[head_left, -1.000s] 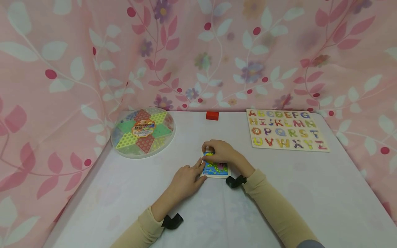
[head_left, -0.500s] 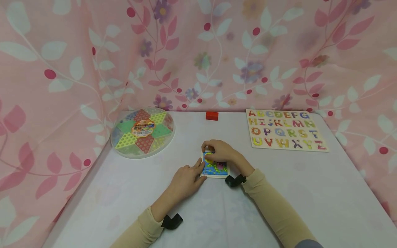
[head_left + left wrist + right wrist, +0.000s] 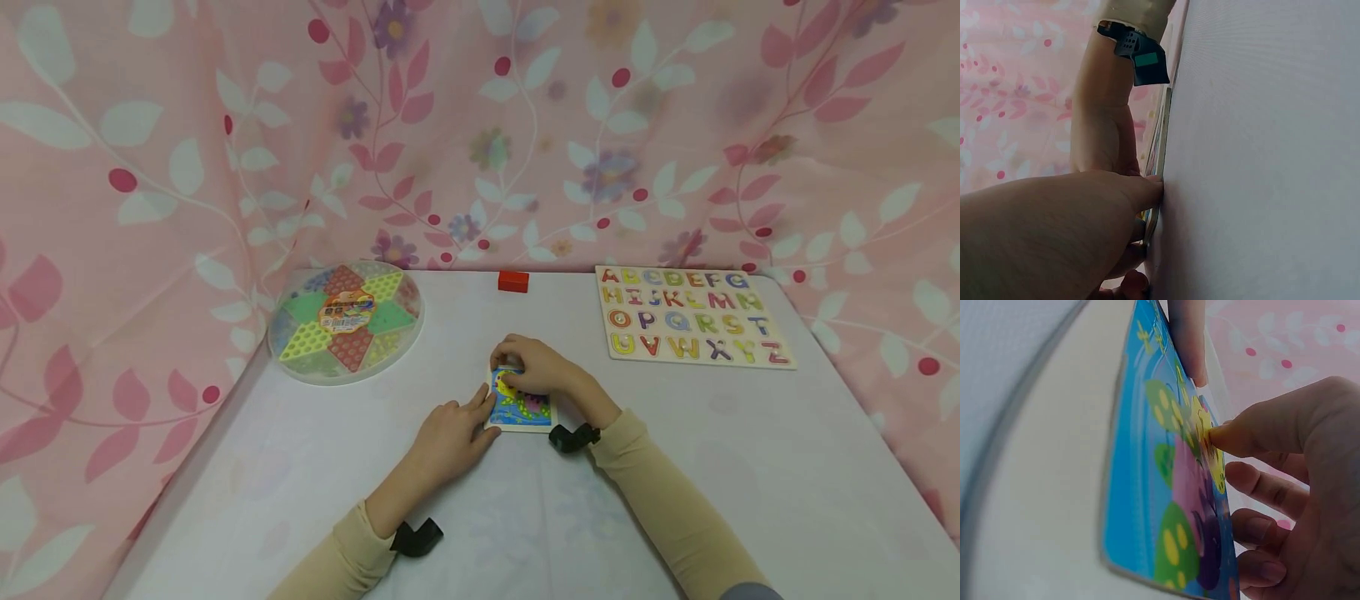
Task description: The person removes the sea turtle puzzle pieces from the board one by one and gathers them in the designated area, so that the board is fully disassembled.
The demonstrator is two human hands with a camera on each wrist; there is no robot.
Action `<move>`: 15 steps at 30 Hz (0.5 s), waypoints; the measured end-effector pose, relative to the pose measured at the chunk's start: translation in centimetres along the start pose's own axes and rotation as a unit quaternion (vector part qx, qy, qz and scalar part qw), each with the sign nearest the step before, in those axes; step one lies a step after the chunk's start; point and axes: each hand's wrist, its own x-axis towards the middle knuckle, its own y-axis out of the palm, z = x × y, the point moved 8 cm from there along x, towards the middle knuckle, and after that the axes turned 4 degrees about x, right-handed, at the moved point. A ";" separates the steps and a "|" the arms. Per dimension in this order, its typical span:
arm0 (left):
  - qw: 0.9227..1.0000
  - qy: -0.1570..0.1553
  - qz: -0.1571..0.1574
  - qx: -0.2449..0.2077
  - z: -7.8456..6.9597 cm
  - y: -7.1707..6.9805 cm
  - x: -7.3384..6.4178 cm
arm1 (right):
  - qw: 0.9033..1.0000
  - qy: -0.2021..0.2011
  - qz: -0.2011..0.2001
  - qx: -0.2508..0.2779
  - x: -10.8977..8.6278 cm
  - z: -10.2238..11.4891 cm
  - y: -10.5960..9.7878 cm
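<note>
A small picture board (image 3: 522,412) with a pale border lies on the white table. Its blue picture carries a yellow figure, green spotted shapes and a pink and purple shape. My left hand (image 3: 450,437) rests at its left side, fingers extended along the edge and thumb at the near corner. Curled over the far part is my right hand (image 3: 536,367); its thumb (image 3: 1235,436) presses the yellow figure, and its other fingertips sit at the board's edge in the right wrist view. In the left wrist view the board (image 3: 1163,134) appears edge-on, partly hidden by my left hand.
A round Chinese checkers set (image 3: 307,340) in a clear case stands at the back left. A red block (image 3: 513,282) lies at the back middle. At the back right is a wooden alphabet board (image 3: 701,325). Pink floral cloth (image 3: 450,125) hangs behind the table.
My right hand has shifted slightly, and more of the yellow figure shows beneath its thumb. My left hand and the board stay where they were.
</note>
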 end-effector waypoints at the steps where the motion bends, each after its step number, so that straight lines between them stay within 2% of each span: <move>1: 1.000 0.001 -0.001 -0.001 0.0 0.0 0.0 | 1.000 0.000 0.001 -0.001 0.0 0.0 0.0; 9: 1.000 0.003 -0.002 0.000 -0.1 0.0 0.0 | 1.000 -0.007 0.008 0.005 -0.2 0.3 0.0; 15: 1.000 -0.001 -0.001 -0.003 0.0 0.0 0.0 | 0.999 -0.010 0.010 0.039 -0.2 0.0 -0.2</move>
